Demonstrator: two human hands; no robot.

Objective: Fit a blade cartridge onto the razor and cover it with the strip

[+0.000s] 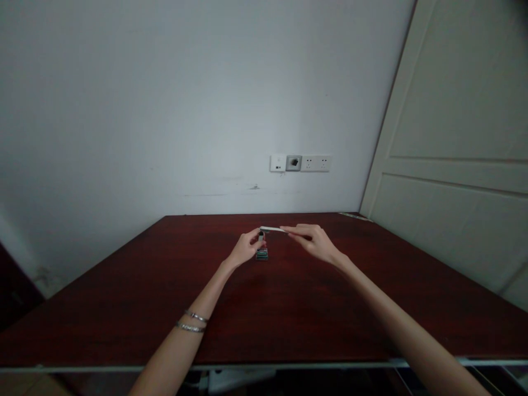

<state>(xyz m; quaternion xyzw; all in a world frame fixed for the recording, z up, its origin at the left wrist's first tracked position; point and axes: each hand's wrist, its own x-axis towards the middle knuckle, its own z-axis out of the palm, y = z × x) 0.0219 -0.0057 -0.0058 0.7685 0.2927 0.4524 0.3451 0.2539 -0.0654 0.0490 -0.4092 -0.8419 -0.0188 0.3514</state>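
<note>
Both my arms reach out over a dark red-brown table (124,308). My left hand (245,247) is closed in a pinch on a small grey object (261,236), held just above a small dark greenish block (262,254) that rests on the table. My right hand (314,240) is closed on one end of a thin white flat strip (271,229), whose other end points left over the small grey object. What the small things are is too small to tell. Two silver bangles (192,322) circle my left wrist.
A white wall stands behind the table with a row of wall sockets (300,163). A pale door (457,181) stands at the right. The table's near edge has a light metal trim (289,364).
</note>
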